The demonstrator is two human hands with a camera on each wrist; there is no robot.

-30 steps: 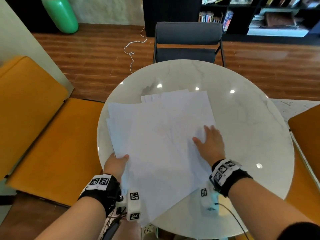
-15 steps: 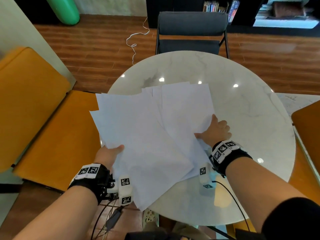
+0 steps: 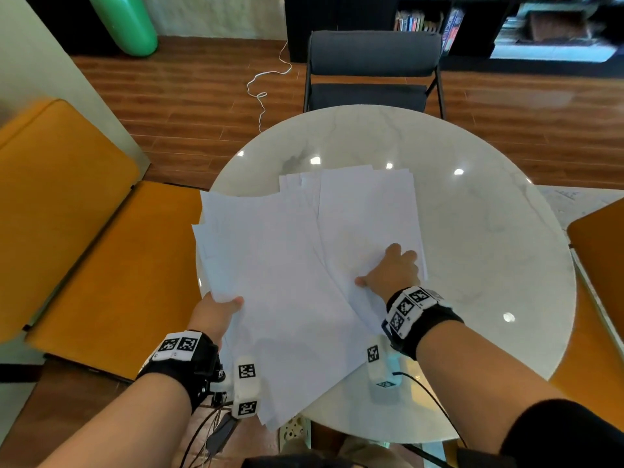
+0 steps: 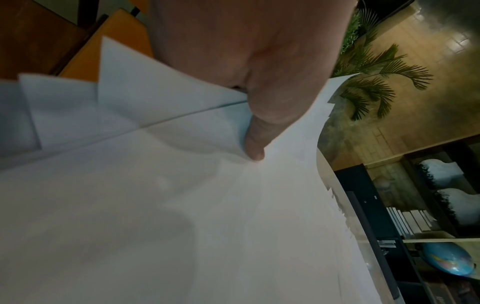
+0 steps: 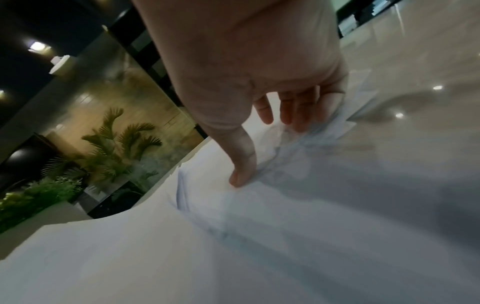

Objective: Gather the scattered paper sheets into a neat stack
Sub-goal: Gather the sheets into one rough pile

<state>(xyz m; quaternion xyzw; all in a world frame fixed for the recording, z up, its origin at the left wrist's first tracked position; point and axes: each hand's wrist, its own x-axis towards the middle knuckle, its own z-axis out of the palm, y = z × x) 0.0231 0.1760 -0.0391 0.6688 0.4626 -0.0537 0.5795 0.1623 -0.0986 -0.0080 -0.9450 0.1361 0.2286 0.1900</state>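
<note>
Several white paper sheets lie fanned in two overlapping bunches on the round marble table (image 3: 479, 231). The left bunch (image 3: 280, 265) overhangs the table's near-left edge. My left hand (image 3: 229, 304) pinches it at that edge, thumb (image 4: 255, 144) on top and fingers hidden underneath. The right bunch (image 3: 368, 211) lies flat, pointing away from me. My right hand (image 3: 388, 268) is at its near-right edge, thumb (image 5: 241, 174) pressed on the paper and fingers curled down over the sheet edges (image 5: 324, 123), which ruffle there.
A grey chair (image 3: 371, 62) stands beyond the table. An orange bench (image 3: 84, 231) runs along the left, and an orange seat (image 3: 601, 238) is at the right. A white cable (image 3: 263, 86) lies on the wood floor, with a green vase (image 3: 125, 25) far left.
My right hand went from lying flat on the sheets to curling its fingers over their right edge. My left hand swung its bunch out to the left, past the table edge.
</note>
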